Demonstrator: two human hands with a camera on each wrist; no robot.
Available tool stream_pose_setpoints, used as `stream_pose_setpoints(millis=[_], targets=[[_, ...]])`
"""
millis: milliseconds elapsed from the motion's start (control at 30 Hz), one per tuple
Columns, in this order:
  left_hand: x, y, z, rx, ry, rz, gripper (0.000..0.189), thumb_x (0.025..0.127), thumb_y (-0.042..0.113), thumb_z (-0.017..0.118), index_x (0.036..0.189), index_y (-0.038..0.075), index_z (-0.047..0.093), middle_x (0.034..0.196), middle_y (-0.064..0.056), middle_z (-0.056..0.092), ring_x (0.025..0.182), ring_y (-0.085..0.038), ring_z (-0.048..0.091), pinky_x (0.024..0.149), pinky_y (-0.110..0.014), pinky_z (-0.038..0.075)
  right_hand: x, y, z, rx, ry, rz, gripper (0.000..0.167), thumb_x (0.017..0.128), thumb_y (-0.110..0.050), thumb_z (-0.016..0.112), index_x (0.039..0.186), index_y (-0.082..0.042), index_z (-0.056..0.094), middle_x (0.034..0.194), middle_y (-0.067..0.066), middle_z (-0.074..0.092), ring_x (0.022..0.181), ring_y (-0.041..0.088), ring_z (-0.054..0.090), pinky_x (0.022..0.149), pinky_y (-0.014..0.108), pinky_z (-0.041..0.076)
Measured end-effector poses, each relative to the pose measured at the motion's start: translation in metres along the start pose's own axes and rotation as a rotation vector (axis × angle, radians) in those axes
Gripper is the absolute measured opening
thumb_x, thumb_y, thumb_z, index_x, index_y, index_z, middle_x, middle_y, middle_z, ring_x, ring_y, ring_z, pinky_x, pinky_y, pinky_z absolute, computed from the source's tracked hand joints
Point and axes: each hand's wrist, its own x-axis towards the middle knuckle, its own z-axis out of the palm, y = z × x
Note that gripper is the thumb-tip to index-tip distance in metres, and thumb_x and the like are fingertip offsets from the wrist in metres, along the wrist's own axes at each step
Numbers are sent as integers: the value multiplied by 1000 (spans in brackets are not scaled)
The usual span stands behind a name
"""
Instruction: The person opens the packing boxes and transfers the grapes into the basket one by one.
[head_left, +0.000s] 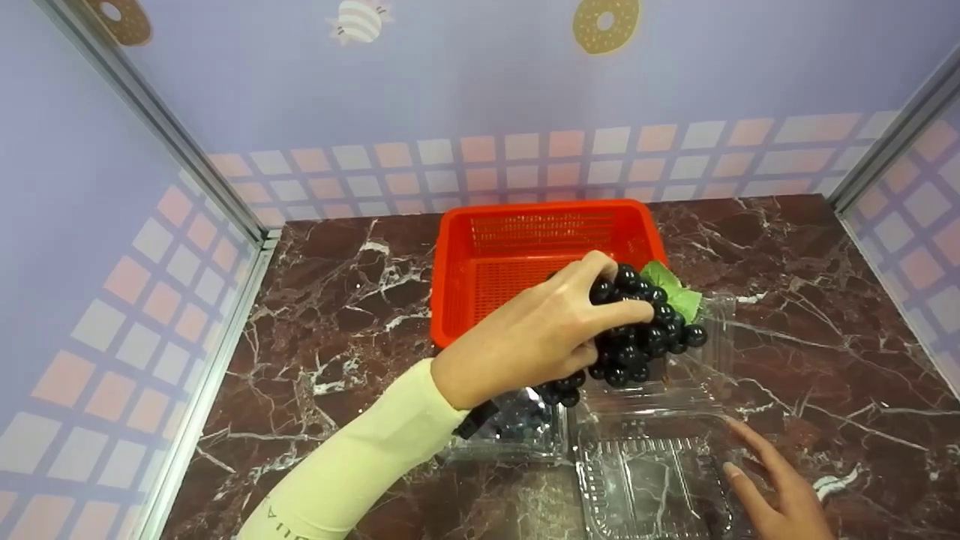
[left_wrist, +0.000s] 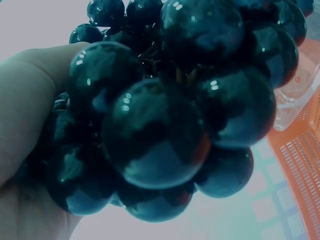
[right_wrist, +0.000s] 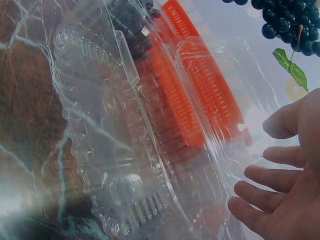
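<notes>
Bunch of black grapes [head_left: 637, 349] with green leaf [head_left: 679, 296], gripped in the curled fingers of the left hand [head_left: 555, 319], raised above an open clear plastic box [head_left: 649, 480] near a red basket [head_left: 444, 292]. Right hand [head_left: 784, 491]: fingers extended, spread, holding nothing, just beside the box on the worktop [head_left: 345, 300].

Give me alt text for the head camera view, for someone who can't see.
A left hand grips a bunch of black grapes with a green leaf near a red plastic basket. The right hand is beside an open clear plastic clamshell on a dark-red marbled tabletop.
</notes>
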Motion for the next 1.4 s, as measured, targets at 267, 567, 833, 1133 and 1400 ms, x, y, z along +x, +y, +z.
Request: stream_pose_setpoints(millis=[267,567,833,1133,1400], targets=[[-1,-3,-8,6,27,-30,49,83,1,63,123,28,57,120,-10,46,97,-17,53,76,-15,53,2,-3,10,46,23,-86,56,94,-5,59,146,-12,40,139,-24,42,121,-24,35,92,-6,31],[-1,-8,-14,28,49,-57,50,82,1,64,123,28,58,121,-9,46,104,-17,50,78,-17,53,4,-8,15,69,24,-113,59,92,0,60,146,-13,40,139,-21,46,121,-21,37,93,-4,33],[-2,-12,-23,38,82,-71,51,79,-3,60,121,25,58,121,-11,45,103,-19,49,68,-16,50,6,-9,20,109,55,-141,60,87,5,63,142,-11,45,135,-19,52,121,-17,44,94,-1,36],[-2,-19,-28,79,108,-81,53,78,-3,55,122,26,59,118,-11,46,100,-19,50,68,-16,46,7,-11,23,98,41,-154,58,89,2,63,142,-13,45,137,-9,56,121,-17,45,94,-1,36],[-3,-26,-30,87,124,-98,53,78,-4,55,121,25,58,116,-11,46,100,-19,51,76,-17,48,10,-13,28,124,37,-177,59,87,6,62,141,-11,46,135,-6,57,121,-15,46,94,-1,36]])
